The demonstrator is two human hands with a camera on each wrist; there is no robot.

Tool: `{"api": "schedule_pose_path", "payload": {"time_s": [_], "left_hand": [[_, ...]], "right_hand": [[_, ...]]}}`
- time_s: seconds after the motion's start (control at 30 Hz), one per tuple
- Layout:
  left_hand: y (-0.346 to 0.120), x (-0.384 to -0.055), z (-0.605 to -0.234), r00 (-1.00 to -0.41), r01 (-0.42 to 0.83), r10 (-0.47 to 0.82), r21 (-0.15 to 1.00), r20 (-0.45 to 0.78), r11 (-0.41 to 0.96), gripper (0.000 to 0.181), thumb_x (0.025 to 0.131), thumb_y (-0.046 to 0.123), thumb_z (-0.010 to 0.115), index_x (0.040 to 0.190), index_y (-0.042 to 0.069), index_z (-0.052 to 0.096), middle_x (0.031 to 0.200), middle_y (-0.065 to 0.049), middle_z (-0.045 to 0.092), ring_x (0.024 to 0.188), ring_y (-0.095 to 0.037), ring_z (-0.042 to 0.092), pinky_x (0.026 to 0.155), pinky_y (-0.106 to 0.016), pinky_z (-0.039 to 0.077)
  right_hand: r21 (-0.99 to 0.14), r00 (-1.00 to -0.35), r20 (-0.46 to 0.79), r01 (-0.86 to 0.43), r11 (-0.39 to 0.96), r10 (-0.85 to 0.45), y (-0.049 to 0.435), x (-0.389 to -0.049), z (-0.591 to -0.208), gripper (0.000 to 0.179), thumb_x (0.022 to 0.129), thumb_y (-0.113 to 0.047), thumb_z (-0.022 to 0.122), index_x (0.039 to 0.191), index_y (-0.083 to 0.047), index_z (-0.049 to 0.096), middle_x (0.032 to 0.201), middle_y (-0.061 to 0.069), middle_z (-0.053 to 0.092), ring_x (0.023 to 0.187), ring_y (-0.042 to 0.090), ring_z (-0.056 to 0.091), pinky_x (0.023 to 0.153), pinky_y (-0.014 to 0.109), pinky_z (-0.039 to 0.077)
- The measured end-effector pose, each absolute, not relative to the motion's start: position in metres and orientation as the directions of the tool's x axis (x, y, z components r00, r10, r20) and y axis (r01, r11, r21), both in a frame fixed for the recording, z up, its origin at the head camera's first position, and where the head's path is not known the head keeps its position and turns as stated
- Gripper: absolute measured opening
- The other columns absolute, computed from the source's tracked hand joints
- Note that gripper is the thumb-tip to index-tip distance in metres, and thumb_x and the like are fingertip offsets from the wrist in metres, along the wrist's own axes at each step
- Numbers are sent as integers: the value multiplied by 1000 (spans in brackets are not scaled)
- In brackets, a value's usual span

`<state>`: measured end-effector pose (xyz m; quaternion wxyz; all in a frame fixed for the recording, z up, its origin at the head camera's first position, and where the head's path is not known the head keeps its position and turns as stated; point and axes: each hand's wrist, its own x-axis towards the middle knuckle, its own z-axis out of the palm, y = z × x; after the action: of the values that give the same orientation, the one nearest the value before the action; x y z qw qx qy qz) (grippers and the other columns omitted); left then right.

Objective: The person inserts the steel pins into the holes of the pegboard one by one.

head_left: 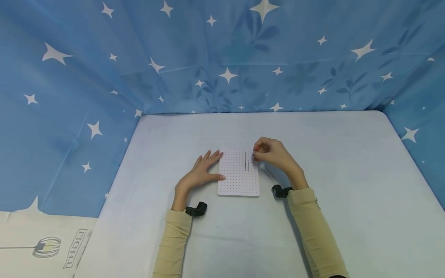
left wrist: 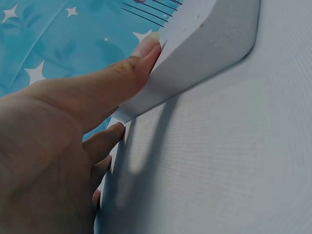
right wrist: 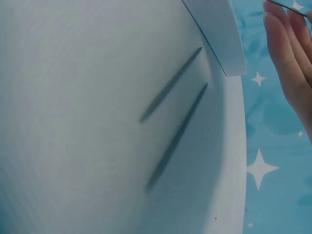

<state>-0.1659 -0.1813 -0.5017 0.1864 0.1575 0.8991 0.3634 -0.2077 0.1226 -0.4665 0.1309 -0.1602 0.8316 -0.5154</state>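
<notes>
A white pegboard (head_left: pixel 236 185) dotted with rows of small holes lies flat on the table. My left hand (head_left: pixel 201 173) is spread at its left side, fingers straight, with the thumb and a fingertip at the board's edge. Thin dark pins (left wrist: pixel 144 14) stick out of the board in the left wrist view; from the head they show as dark lines (head_left: pixel 245 161) in its upper right part. Over the upper right edge, my right hand (head_left: pixel 274 153) pinches a thin dark pin (right wrist: pixel 287 7) between thumb and fingers. Most of the hand lies outside the right wrist view.
The board stands on a white-covered table (head_left: pixel 347 185). Two grey shadow streaks (head_left: pixel 267 172) fall on the cloth just right of the board. A blue curtain with white stars (head_left: pixel 208 58) hangs behind the table's far edge and along both sides.
</notes>
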Motion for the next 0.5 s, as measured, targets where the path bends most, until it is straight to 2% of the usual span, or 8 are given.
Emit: {"api": "schedule_pose_path", "payload": {"time_s": [0.5], "left_hand": [[-182,-167,-504,-880,168,430,717,-200,676,92,89,42,77,164,17,29,173,-5,19,162,-29,0,129,-52,-7]], "right_hand": [[-901,-911,-66,-121,417,-407,116,-207,-470,9,96,-11,69,101,-4,66,101,13,72,92,26,74,80,39,61]]}}
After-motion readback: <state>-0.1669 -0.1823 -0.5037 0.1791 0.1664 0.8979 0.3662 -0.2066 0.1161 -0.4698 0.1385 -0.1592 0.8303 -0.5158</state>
